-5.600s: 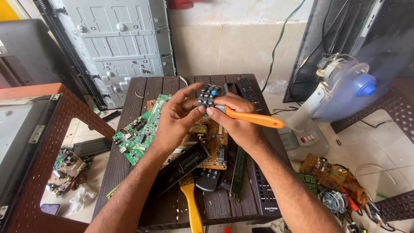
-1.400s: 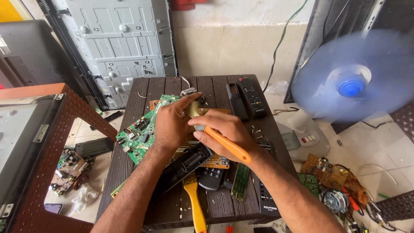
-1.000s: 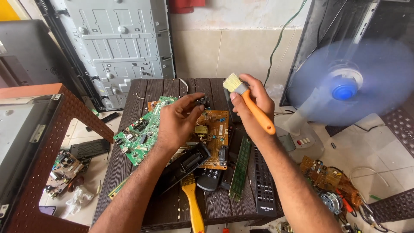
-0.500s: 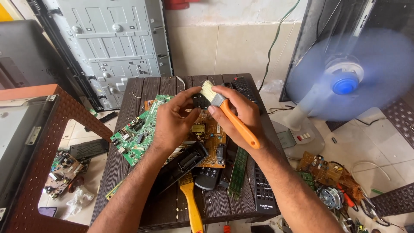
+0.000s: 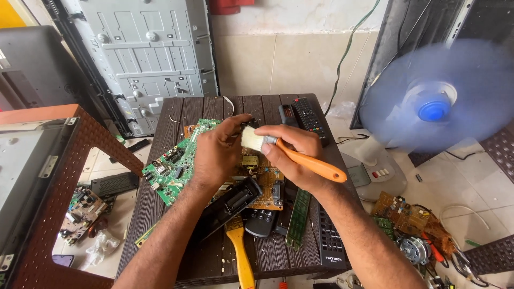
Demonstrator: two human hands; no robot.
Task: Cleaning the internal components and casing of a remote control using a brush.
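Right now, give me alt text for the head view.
The right hand holds an orange-handled brush against a small part pinched in the left hand, above circuit boards on a dark slatted table; a fan spins nearby.

A dark slatted wooden table (image 5: 176, 115) stands on a pale tiled floor (image 5: 471, 176) before a cream tiled wall (image 5: 289, 59). A grey metal television back panel (image 5: 155, 48) leans against the wall. A blue electric fan (image 5: 436, 101) spins at right; a brown lattice-sided cabinet (image 5: 80, 139) stands at left in even daylight.
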